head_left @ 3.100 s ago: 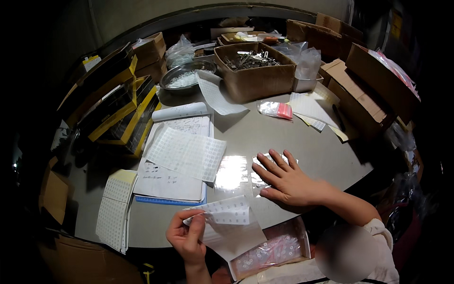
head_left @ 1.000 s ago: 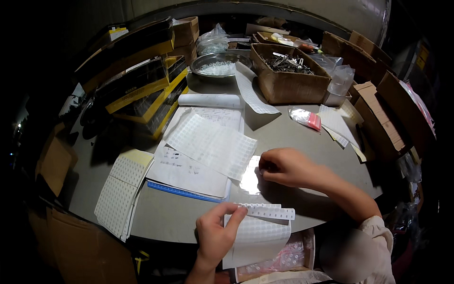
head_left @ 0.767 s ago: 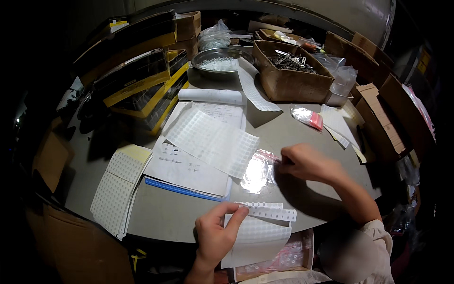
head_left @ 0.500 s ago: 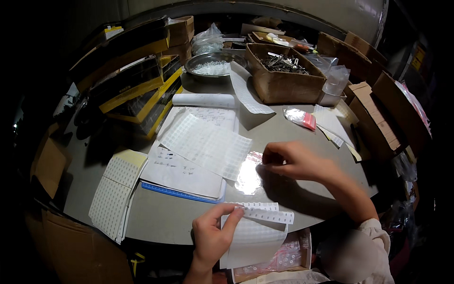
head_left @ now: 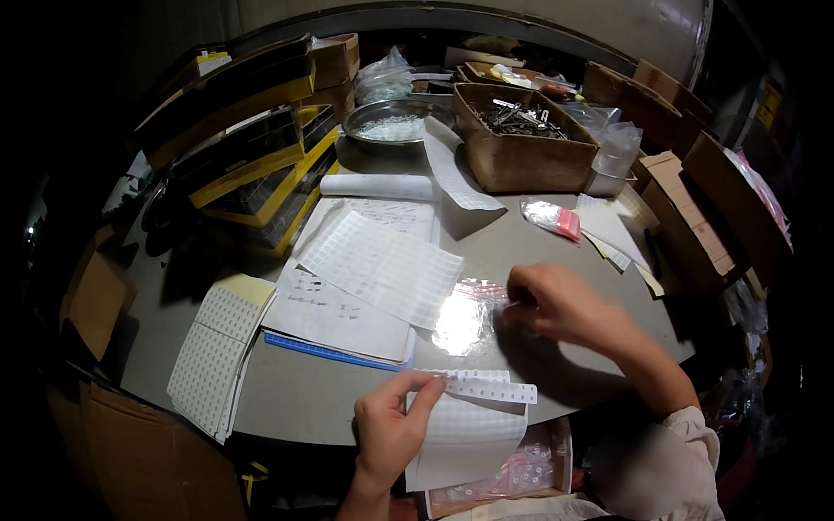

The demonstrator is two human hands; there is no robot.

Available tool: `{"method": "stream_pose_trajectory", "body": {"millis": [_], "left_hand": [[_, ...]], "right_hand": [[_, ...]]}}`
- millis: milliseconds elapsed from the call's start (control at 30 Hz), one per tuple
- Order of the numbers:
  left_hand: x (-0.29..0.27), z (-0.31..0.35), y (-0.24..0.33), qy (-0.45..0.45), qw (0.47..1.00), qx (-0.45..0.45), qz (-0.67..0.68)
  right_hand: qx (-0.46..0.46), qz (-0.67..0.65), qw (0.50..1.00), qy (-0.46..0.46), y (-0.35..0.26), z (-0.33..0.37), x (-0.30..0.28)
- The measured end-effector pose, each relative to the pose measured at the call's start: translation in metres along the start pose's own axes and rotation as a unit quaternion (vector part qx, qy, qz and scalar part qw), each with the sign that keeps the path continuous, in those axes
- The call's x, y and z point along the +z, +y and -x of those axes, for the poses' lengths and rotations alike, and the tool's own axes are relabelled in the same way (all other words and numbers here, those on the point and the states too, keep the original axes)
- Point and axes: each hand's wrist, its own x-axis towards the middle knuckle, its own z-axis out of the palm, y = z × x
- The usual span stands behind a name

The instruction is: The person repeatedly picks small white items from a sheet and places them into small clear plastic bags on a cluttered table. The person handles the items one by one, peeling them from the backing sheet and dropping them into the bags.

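Note:
My left hand (head_left: 395, 425) is closed at the near edge of the table, thumb and forefinger pinching a sheet of white labels (head_left: 469, 434). The sheet's top strip, with small dark marks, curls over and sticks out to the right. My right hand (head_left: 556, 304) hovers low over the table with its fingers curled together; what they hold, if anything, is hidden. Beside its fingertips a shiny clear zip bag (head_left: 469, 323) lies flat, glaring in the light. A mostly bare label backing sheet (head_left: 382, 265) lies across an open notebook (head_left: 339, 326) left of the bag.
Stacked label sheets (head_left: 217, 356) lie at the left. Behind stand a metal bowl (head_left: 395, 126) of small clear pieces and a carton (head_left: 534, 161) of metal parts. Black-and-yellow boxes (head_left: 252, 174) rise at left. A red-and-clear packet (head_left: 552, 219) sits right; an open box (head_left: 539, 469) holds bagged pieces below.
My right hand has shifted a little to the right, and more of the clear bag's top edge now shows. My left hand keeps its pinch on the label sheet.

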Motion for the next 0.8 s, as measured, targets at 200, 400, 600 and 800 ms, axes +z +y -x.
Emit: {"method": "stream_pose_trajectory", "body": {"millis": [200, 400, 600, 800], "left_hand": [[0.0, -0.002, -0.01, 0.002, 1.0, 0.006, 0.025], [0.001, -0.002, -0.011, 0.027, 0.999, 0.024, 0.024], [0.003, -0.001, -0.014, 0.033, 0.999, 0.019, 0.031], [0.007, -0.003, -0.009, 0.034, 0.998, 0.023, 0.038]], "right_hand": [[-0.206, -0.124, 0.97, 0.02, -0.071, 0.019, 0.017], [-0.243, 0.002, 0.966, 0.087, -0.085, 0.029, 0.039], [-0.271, -0.011, 0.955, 0.124, -0.074, 0.045, 0.033], [0.023, -0.314, 0.949, -0.025, 0.022, -0.014, 0.017]]}}
